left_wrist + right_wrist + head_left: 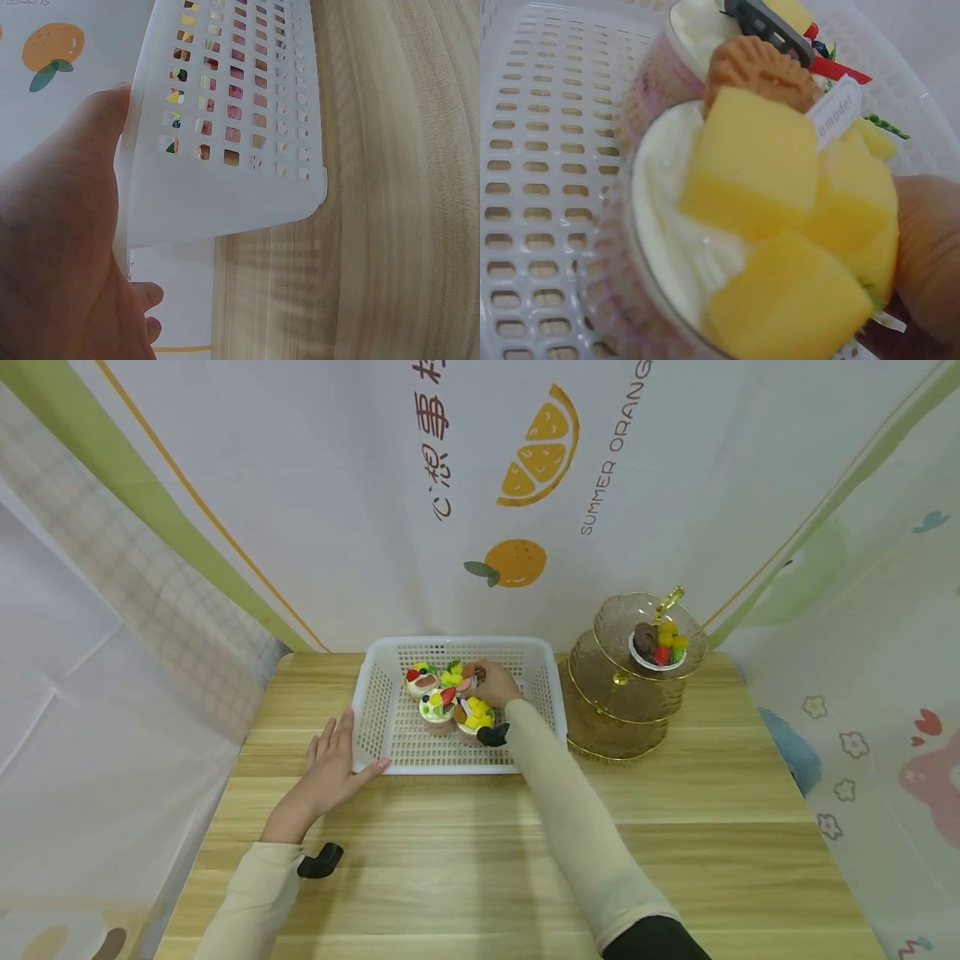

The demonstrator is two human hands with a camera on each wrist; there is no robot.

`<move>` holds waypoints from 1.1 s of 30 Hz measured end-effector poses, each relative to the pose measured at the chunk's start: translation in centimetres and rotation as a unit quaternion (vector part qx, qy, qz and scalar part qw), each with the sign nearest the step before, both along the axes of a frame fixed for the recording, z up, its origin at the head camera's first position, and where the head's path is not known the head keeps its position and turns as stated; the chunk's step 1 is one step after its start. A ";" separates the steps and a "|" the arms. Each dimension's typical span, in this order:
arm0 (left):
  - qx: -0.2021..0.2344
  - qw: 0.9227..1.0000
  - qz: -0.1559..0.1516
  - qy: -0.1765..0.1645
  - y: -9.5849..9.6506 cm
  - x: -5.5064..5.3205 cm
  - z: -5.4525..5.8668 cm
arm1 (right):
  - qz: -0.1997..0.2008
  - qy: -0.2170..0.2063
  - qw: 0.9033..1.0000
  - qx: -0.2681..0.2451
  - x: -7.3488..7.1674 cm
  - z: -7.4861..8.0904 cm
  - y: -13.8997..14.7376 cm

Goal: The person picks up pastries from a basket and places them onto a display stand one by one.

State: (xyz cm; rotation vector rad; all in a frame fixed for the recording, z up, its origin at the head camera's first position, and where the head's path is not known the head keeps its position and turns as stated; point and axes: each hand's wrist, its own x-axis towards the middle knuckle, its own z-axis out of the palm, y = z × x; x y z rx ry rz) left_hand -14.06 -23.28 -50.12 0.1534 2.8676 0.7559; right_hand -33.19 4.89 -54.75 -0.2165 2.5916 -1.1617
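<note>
Two bare hands at work on a wood-grain table (450, 860). The left hand (330, 768) is spread, fingers nearly straight, at the near left corner of a white perforated plastic basket (435, 770), its thumb against the near rim. The right hand (495, 683) reaches inside the basket, fingers bent down at the rear right cup dessert topped with yellow fruit and a brown biscuit (453, 677); whether they grip it cannot be told. Beside that cup, within the basket, stand a clear ribbed cup with white cream and yellow cubes (477, 713), a cream-topped cup with a red strawberry piece (437, 705) and a similar fruit-topped cup (422, 680) at rear left. Right of the basket stands a gold-rimmed, transparent three-tier stand (630, 697); its top tier bears a white cup with a brown swirl and coloured fruit (657, 650).
</note>
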 end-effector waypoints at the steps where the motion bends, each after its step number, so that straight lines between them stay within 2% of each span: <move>1: 0.000 1.000 0.000 0.001 0.0 0.0 0.0 | -0.005 0.000 1.000 -0.002 0.0 0.0 0.0; 16: 0.002 1.000 0.002 -0.003 0.0 0.0 0.0 | -0.044 -0.022 0.999 -0.023 0.7 0.3 0.0; 27: -0.005 1.000 0.001 -0.006 0.0 0.0 -0.1 | -0.035 -0.037 0.997 -0.054 0.3 0.1 -0.3; 33: -0.005 1.000 0.002 -0.006 0.0 0.0 0.0 | -0.037 -0.020 0.998 -0.047 -0.2 -0.6 -0.2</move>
